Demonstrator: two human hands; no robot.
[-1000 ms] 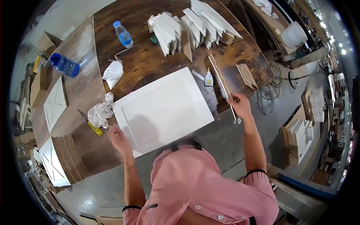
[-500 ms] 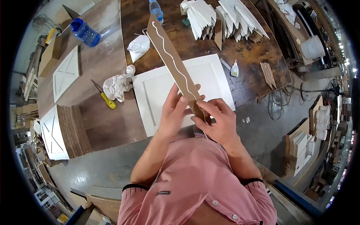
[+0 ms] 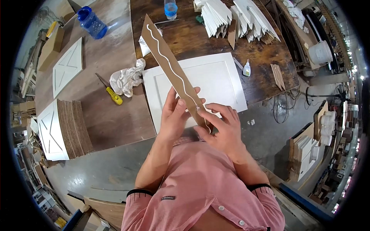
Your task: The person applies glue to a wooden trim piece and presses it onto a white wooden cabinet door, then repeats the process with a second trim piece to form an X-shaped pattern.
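a brown table [image 3: 185,42] in a workshop; over its white panel [image 3: 216,81] a brown strip [image 3: 176,70] slants lengthwise from near right to far left, partly hiding a white bag [image 3: 144,49]. the left hand [image 3: 173,117] pinches the strip; the right hand [image 3: 223,125] touches it, other fingers loosely spread. a screwdriver [image 3: 115,96] lies left, a glue bottle [image 3: 246,68] right, contents unclear

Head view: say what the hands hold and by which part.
A brown strip with a wavy white line: the left hand holds it by its lower half; the right hand touches it near the lower end.
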